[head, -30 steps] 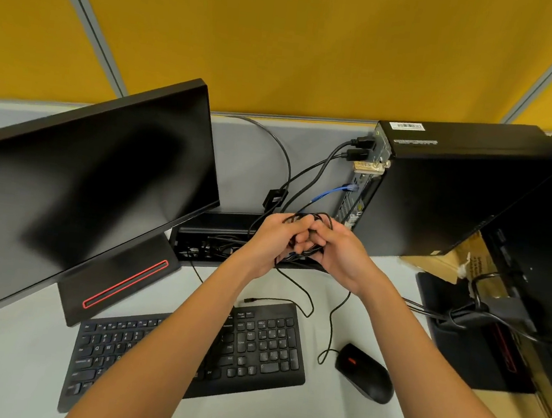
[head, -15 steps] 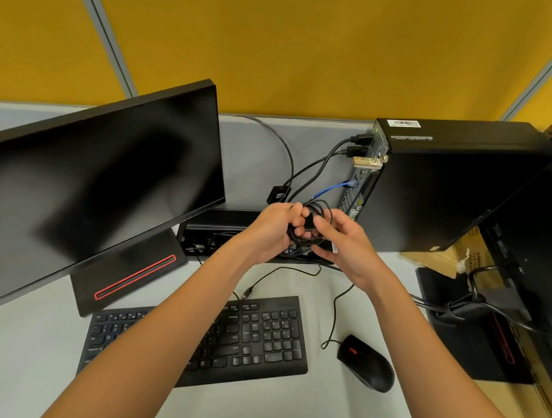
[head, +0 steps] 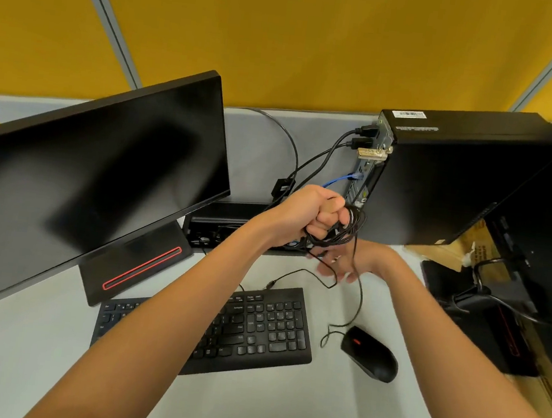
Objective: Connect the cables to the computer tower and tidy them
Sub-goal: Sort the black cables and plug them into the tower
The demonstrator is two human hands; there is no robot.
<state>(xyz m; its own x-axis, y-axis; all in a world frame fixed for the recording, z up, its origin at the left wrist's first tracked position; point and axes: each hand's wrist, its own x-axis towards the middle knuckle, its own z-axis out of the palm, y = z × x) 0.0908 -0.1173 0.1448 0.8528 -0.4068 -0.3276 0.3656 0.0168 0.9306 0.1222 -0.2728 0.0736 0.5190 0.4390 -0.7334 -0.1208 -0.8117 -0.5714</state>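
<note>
The left hand (head: 307, 217) is fisted around a coil of black cable (head: 340, 231), held above the desk (head: 31, 353) just in front of the tower (head: 457, 183). Under it the right hand (head: 340, 263) is blurred; its fingers seem spread, gripping nothing. A strand drops from the coil to the mouse (head: 370, 353), beside the keyboard (head: 255, 329). More cables are plugged into the tower's rear.

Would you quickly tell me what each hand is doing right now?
Left hand: fingers curled round the coil of black cable, gripping it.
Right hand: blurred below the coil, fingers look spread; holding nothing visible.
</note>
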